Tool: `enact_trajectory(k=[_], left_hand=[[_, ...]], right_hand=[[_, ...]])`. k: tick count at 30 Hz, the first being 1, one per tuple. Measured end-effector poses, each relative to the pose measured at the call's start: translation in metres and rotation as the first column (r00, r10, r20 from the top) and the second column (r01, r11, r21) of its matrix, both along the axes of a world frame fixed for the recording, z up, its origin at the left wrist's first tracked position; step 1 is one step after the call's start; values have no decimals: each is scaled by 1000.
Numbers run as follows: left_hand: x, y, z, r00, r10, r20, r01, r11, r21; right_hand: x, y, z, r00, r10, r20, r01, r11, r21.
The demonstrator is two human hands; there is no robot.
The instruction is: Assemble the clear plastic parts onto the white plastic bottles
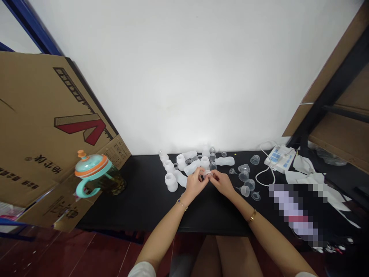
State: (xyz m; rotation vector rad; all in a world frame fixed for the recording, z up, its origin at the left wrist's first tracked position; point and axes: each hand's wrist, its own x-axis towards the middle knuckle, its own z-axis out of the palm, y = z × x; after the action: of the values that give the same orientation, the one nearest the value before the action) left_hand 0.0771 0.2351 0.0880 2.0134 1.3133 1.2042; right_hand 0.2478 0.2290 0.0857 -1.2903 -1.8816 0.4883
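Observation:
Both hands meet over the black table, pinching a small translucent round part (208, 174) between their fingertips. My left hand (196, 181) grips its left side, and my right hand (221, 182) has its right side; the fingers are closed. Just beyond the hands lie several white plastic bottle-like parts (171, 182) and handle-shaped white pieces (225, 161). To the right of my right hand are several clear plastic cups (250, 185) and thin clear funnel-shaped parts (255, 196). The exact kind of the held part is too small to make out.
A jug with a turquoise and orange lid (91, 165) stands at the left beside a large cardboard box (43, 127). A white power strip (279, 158) with a looped cable lies at the right, near white paper pieces (305, 177) and a pixelated patch. A white wall (184, 77) rises behind the table (138, 200).

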Motion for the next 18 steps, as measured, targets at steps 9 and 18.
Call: enact_trajectory(k=[9,18], left_hand=[[0,0,-1,999,19,-35,-19,1000,7],[0,-1,1,1000,2,-16,-2,1000,0]], right_hand=[[0,0,-1,1000,-4,0,4,1000,0],[0,1,-1,1000,3,8,-3,1000,4]])
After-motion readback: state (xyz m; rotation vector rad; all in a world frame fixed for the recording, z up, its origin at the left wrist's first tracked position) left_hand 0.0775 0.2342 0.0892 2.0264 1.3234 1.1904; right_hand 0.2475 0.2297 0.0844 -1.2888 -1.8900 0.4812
